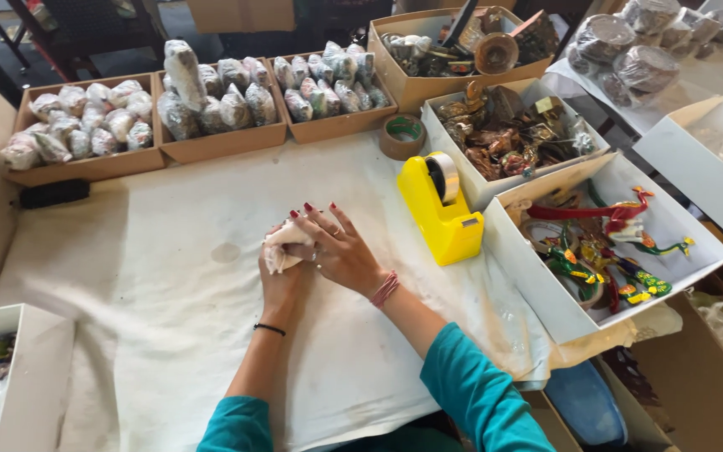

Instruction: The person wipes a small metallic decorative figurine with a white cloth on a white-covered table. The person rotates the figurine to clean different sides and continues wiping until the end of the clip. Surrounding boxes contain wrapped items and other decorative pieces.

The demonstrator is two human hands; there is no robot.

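clasping the bundle (282,247) between my left hand (282,280) and right hand (340,251), i judge loose wrap could slip open.

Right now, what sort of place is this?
Likely a craft packing table: boxes of wrapped bundles, a yellow tape dispenser, a box of painted figures, and both hands wrapping a bundle.

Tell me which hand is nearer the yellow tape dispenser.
Right. The right hand lies over the white bundle, just left of the tape dispenser in view. The left hand cups the bundle from below, farther away.
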